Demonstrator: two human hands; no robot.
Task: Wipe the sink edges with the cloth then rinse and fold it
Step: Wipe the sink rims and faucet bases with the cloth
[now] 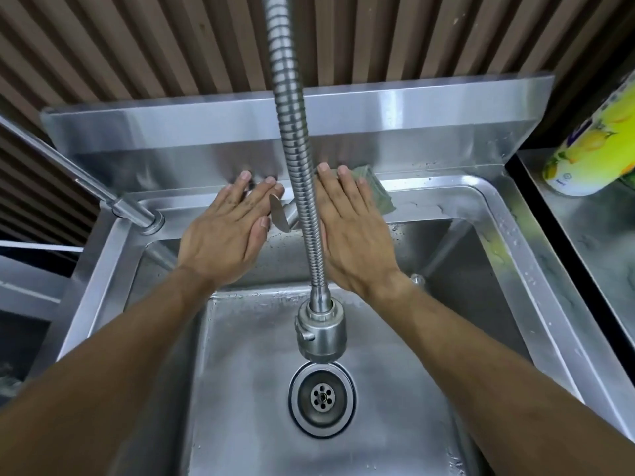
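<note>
Step in hand looks like the wipe of the back edge, or its very start; right hand (350, 228) lies flat, fingers (343, 182) straight and released, pressing on the cloth (376, 192); cloth is a greenish folded pad on the rear ledge of the sink (498, 242), just right of the flexible tap hose (299, 166), mostly covered by the hand; left hand (225, 228) also flat and released, grasping nothing, fingertips at the rear ledge just left of the tap lever (280, 214); cannot tell if it touches the steel or hovers; no water runs from the spray head (319, 334), so rinse and fold judged not yet begun; next move calls for sliding the cloth along the ledge under flat pressure, round the hose base without snagging, then side and front edges; left hand sits near the lever for the rinse later; count: one cloth, one sink basin, one drain (322, 396), two taps (hose plus a plain spout (103, 194) at left), one yellow printed roll (591, 146) on the bench (584, 235) at right, two hands.
</note>
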